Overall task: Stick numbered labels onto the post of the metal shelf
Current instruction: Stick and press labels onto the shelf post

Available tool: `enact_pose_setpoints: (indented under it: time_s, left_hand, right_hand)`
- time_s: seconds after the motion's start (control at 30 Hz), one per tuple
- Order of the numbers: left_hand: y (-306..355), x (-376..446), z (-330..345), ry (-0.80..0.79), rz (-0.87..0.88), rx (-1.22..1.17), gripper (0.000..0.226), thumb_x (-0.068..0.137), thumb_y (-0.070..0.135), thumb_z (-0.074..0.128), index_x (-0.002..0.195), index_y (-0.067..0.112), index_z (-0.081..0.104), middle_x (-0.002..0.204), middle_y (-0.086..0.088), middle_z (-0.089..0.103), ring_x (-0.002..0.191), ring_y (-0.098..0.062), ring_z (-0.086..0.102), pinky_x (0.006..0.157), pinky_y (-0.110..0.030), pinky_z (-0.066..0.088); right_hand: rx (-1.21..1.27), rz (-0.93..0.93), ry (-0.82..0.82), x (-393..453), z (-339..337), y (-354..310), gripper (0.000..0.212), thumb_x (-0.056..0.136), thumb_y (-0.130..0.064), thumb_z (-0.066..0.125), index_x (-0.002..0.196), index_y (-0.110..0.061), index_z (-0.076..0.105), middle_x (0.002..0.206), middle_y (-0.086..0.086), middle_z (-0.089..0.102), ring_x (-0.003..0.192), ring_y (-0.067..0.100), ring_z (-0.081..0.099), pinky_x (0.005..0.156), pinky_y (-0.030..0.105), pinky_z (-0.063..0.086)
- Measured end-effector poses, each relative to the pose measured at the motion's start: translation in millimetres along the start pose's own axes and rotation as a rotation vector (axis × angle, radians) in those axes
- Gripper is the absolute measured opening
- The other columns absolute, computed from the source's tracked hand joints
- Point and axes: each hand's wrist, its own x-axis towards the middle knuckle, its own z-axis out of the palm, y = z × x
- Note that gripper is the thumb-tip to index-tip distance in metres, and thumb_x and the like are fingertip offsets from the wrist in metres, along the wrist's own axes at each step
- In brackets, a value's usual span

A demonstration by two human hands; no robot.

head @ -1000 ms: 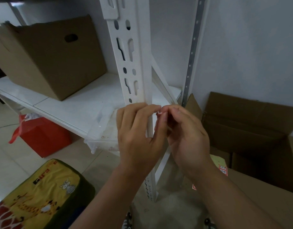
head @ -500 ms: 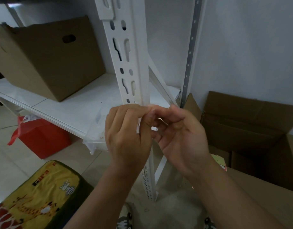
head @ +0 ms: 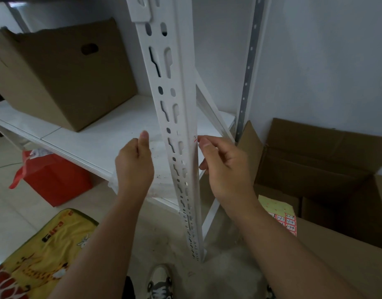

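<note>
The white slotted shelf post (head: 181, 117) runs down the middle of the view. A small label with red marks (head: 195, 138) sits at the post's right edge, level with my hands. My right hand (head: 223, 169) is just right of the post, thumb and forefinger pinching that label against the edge. My left hand (head: 135, 167) hovers left of the post, apart from it, fingers curled with the thumb up; nothing shows in it. A sheet of red numbered labels (head: 286, 222) lies on the cardboard at the lower right.
A closed cardboard box (head: 62, 76) stands on the white shelf board (head: 95, 143). Below it sits a red bag (head: 54, 180). An open cardboard box (head: 328, 169) fills the right side. A yellow printed cushion (head: 41, 255) lies at the lower left, and a grey perforated rear post (head: 248, 72) stands by the wall.
My hands were together in front of the post; they have parted to either side of it. The right hand now has the label at the post's edge.
</note>
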Motion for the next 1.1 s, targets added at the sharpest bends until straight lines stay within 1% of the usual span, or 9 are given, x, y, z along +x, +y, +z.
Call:
enact_pose_setpoints:
  time_s: [0.17,0.37,0.5,0.57,0.7,0.73,0.8,0.9,1.1]
  left_hand:
    - [-23.0,17.1,15.6,-0.074,-0.104,0.161,0.037,0.104,0.039,0.031,0.094,0.009,0.05,0.079,-0.002,0.054,0.07,-0.016,0.05,0.06,-0.031,0.036]
    - [-41.8,27.6,22.6,-0.171,-0.151,0.353,0.051,0.102,0.032,0.037,0.056,0.012,0.039,0.055,-0.005,0.044,0.055,-0.022,0.041,0.06,-0.033,0.038]
    - [-44.6,23.3,27.5,-0.203,-0.183,0.477,0.016,0.098,0.025,0.048,0.106,0.01,0.049,0.112,-0.012,0.054,0.102,-0.03,0.052,0.094,-0.049,0.04]
    - [-46.1,22.2,28.3,-0.223,-0.204,0.546,0.042,0.093,0.026,0.057,0.131,0.016,0.042,0.134,-0.012,0.041,0.125,-0.034,0.04,0.104,-0.051,0.032]
    - [-48.5,26.4,27.5,-0.147,-0.195,0.66,0.047,0.099,0.04,0.036,0.085,0.006,0.066,0.106,-0.016,0.058,0.109,-0.034,0.047,0.099,-0.051,0.032]
    - [-44.6,25.0,26.2,-0.145,-0.206,0.658,0.05,0.101,0.039,0.033,0.079,0.004,0.062,0.101,-0.017,0.059,0.106,-0.034,0.047,0.097,-0.05,0.033]
    - [-45.6,24.3,28.9,-0.133,-0.17,0.605,0.026,0.099,0.024,0.041,0.105,0.007,0.061,0.12,-0.017,0.051,0.115,-0.035,0.043,0.099,-0.051,0.034]
    - [-47.3,23.4,29.0,-0.238,-0.182,0.543,0.066,0.088,0.005,0.052,0.146,0.026,0.031,0.15,-0.009,0.026,0.136,-0.034,0.027,0.11,-0.051,0.027]
    - [-8.0,10.6,25.7,-0.018,-0.108,-0.005,0.032,0.101,0.025,0.036,0.115,0.008,0.059,0.109,-0.015,0.064,0.1,-0.032,0.061,0.092,-0.05,0.05]
  right_hand:
    - [-0.008,-0.095,-0.024,-1.1,4.9,-0.1,0.017,0.097,-0.026,0.051,0.102,-0.023,0.067,0.088,-0.006,0.069,0.072,0.009,0.065,0.067,0.03,0.058]
    - [-0.025,-0.134,-0.062,1.7,1.7,-0.8,0.019,0.097,-0.029,0.051,0.099,-0.02,0.068,0.078,-0.001,0.069,0.064,0.013,0.065,0.062,0.04,0.058]
    - [-0.155,-0.178,-0.088,6.8,-3.0,3.6,0.022,0.098,-0.028,0.05,0.106,-0.018,0.068,0.086,-0.008,0.07,0.072,0.01,0.066,0.066,0.038,0.058]
    - [-0.208,-0.194,-0.088,7.9,-3.6,5.1,0.023,0.098,-0.027,0.05,0.111,-0.018,0.067,0.091,-0.011,0.069,0.075,0.006,0.066,0.067,0.034,0.058]
    - [-0.151,-0.155,-0.128,8.6,-4.1,2.6,0.022,0.098,-0.027,0.05,0.109,-0.017,0.067,0.087,-0.01,0.069,0.075,0.006,0.065,0.07,0.035,0.058]
    - [-0.129,-0.135,-0.142,9.1,-4.5,1.6,0.022,0.098,-0.027,0.05,0.108,-0.018,0.067,0.085,-0.01,0.068,0.074,0.006,0.065,0.07,0.035,0.058]
    - [-0.119,-0.116,-0.159,9.6,-4.8,0.1,0.022,0.098,-0.028,0.05,0.107,-0.018,0.066,0.086,-0.011,0.067,0.076,0.006,0.065,0.071,0.034,0.058]
    - [-0.121,-0.124,-0.162,9.8,-5.2,-0.2,0.021,0.098,-0.026,0.051,0.108,-0.016,0.066,0.087,-0.01,0.068,0.077,0.008,0.066,0.071,0.033,0.059]
    - [0.093,0.01,-0.189,7.8,-5.9,-9.5,0.017,0.097,-0.019,0.052,0.096,-0.024,0.069,0.077,0.001,0.068,0.063,0.005,0.059,0.062,0.015,0.05]
